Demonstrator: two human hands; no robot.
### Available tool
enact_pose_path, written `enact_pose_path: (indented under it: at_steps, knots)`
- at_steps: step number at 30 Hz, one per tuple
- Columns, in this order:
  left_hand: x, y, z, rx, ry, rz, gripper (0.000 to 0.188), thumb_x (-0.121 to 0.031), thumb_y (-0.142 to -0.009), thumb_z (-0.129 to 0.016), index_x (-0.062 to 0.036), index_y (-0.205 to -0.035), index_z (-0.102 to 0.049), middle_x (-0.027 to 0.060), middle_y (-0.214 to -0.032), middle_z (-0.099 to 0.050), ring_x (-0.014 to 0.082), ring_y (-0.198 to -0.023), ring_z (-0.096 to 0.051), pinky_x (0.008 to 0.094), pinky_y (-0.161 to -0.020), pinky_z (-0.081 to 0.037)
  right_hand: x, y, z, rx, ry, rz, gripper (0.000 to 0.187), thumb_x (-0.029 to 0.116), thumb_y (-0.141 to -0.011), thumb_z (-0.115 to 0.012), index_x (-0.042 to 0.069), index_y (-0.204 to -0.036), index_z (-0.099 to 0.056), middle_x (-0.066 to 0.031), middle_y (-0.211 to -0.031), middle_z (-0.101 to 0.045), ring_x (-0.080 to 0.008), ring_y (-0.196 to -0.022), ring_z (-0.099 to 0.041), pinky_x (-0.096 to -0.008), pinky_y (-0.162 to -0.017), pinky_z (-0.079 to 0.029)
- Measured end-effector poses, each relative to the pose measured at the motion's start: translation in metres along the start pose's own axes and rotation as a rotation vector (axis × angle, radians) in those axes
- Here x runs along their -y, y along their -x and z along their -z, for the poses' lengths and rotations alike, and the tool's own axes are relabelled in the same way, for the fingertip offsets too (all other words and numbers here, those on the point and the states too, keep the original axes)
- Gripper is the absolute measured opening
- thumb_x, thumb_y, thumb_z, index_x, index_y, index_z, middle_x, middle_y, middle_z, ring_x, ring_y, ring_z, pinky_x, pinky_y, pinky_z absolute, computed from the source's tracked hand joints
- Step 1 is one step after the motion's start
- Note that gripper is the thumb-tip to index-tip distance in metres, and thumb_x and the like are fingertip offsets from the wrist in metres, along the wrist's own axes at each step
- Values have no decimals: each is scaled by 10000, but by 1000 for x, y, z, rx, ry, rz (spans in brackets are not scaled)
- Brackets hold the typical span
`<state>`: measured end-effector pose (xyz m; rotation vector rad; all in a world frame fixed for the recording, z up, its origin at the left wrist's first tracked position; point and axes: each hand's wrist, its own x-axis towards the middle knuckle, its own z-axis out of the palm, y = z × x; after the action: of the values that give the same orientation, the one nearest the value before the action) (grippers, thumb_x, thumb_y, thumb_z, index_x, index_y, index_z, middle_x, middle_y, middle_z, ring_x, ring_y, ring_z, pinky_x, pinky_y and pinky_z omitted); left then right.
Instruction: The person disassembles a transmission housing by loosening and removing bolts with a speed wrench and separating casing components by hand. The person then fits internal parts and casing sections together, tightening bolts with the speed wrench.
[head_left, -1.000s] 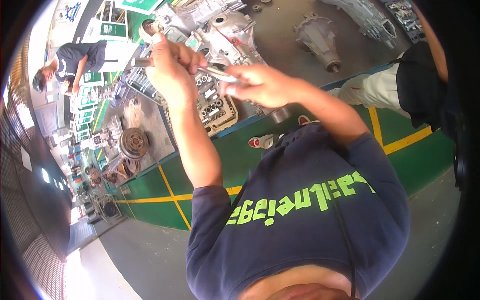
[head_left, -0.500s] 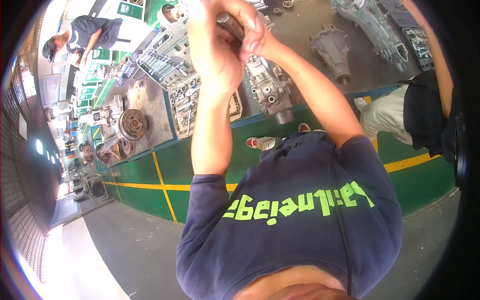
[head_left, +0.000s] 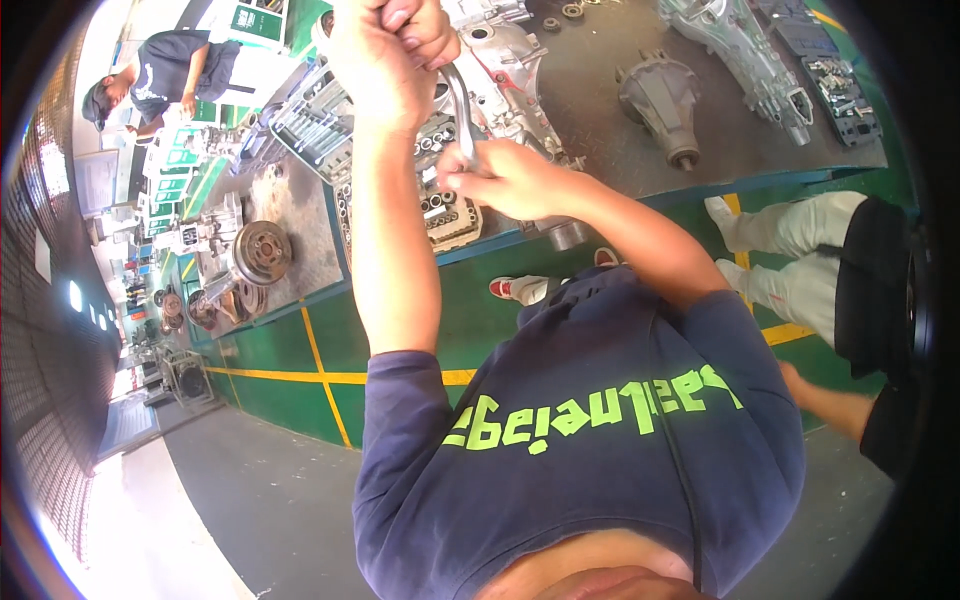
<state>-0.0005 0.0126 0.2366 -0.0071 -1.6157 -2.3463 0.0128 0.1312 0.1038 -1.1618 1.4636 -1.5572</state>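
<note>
Workbench (head_left: 590, 120) below, a bar (head_left: 462, 108) bridges left fingers (head_left: 432, 42) and right fingers (head_left: 458, 160).

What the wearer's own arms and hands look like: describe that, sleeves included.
The left hand and right hand show no gloves, and no watch or wristband is visible. Both forearms are bare. The left sleeve and right sleeve are short, loose and dark navy, matching the shirt, which has bright green lettering across it.
</note>
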Motion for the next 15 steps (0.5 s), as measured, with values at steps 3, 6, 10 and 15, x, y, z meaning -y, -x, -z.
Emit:
enact_pose_path:
  at_steps: [3,6,10,15]
  knots:
    - [-1,13,3,29,21,-26,419,-371,-991,-411,-169,-634,-325,-22,-509,-257,117,-439,-191,291,-432,-182,-16,32,27,-101,-210,154,234,240,-1001,-594,36,-1111,-626,17,-830,-632,-68,-717,-552,-259,-643,-454]
    - [1,22,-2,19,34,-7,418,-363,-994,-392,-169,-630,-321,-17,-508,-258,122,-445,-191,291,-438,-189,-25,35,65,-299,-206,63,360,260,-977,-645,12,-1235,-607,18,-802,-627,-39,-666,-520,-216,-602,-425]
    - [5,17,-25,46,-42,-5,425,-348,-994,-386,-150,-623,-326,-11,-504,-258,114,-439,-204,295,-440,-192,-11,10,93,-402,-267,167,199,205,-933,-670,40,-1043,-658,70,-665,-491,-26,-545,-377,-219,-506,-332]
    - [15,7,-38,114,-141,-16,417,-329,-993,-374,-142,-623,-327,-5,-509,-280,105,-435,-211,281,-435,-191,-48,-35,111,-436,-458,204,223,83,-915,-620,18,-1127,-646,-104,-893,-716,-162,-763,-702,-249,-671,-561]
